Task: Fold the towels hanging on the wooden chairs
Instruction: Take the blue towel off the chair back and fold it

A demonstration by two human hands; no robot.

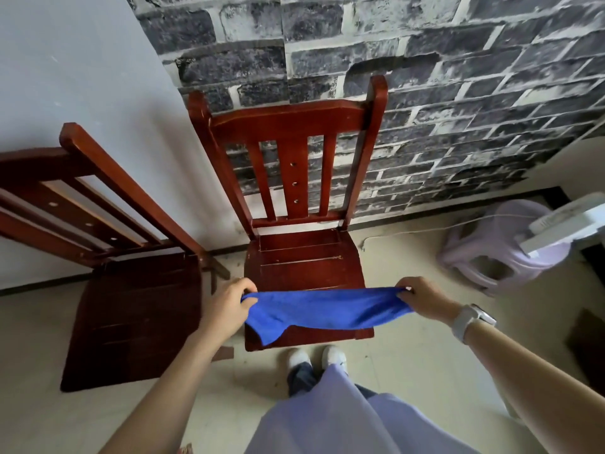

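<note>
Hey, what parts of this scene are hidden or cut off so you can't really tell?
Head view only:
- Left chair: backrest cut off by the left edge.
- Towel: its ends are bunched inside the left hand and right hand; fold count unclear.
- Middle chair: seat front covered by the towel.
- Stool: partly hidden by a white object.

A pale purple plastic stool [497,253] stands on the floor [409,329] at three o'clock, with a white boxy device [563,224] overlapping its right side. A brick-patterned wall [425,77] fills twelve to two o'clock; a plain white wall [82,77] sits at ten. White shoes [316,357] show at six o'clock.
</note>
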